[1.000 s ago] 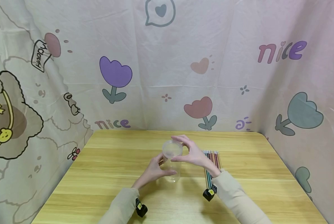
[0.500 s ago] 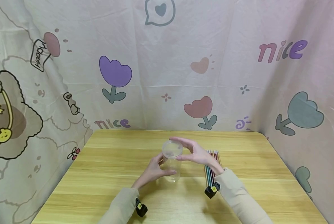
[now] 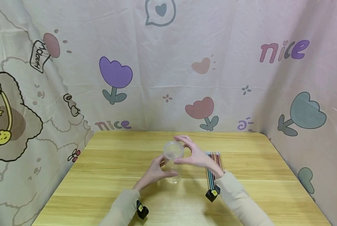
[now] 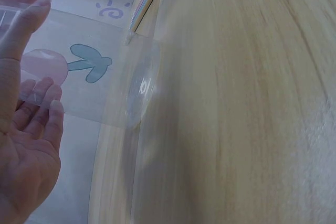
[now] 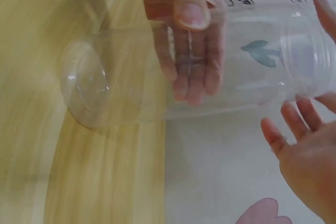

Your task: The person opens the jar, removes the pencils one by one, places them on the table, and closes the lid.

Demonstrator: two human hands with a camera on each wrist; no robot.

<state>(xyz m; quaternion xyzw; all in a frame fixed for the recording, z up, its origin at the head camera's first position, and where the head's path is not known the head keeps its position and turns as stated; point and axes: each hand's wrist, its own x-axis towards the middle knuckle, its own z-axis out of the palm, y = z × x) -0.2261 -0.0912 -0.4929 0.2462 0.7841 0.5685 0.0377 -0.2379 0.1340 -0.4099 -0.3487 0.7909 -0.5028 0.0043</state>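
A tall clear plastic jar (image 3: 173, 169) stands upright on the table, its base showing in the left wrist view. My left hand (image 3: 154, 171) holds the jar's body from the left, thumb at the near side and fingers round the far side; in the right wrist view the left hand's fingers (image 5: 197, 72) show through the plastic. At the top sits a clear, round jar lid (image 3: 173, 149). From the right, my right hand (image 3: 196, 156) grips its rim, thumb in front and forefinger behind. Several fingers (image 5: 275, 137) of that hand lie just beside the jar's neck.
Several pencils (image 3: 210, 175) with varied barrels lie side by side on the wooden table (image 3: 114, 175), partly under my right forearm. A patterned cloth (image 3: 168, 75) hangs behind the table and along its sides. Both wrists carry small black cameras.
My right hand has drawn back round the lid to the right, then moved forward again to its rim. My left hand and the jar have stayed in place.
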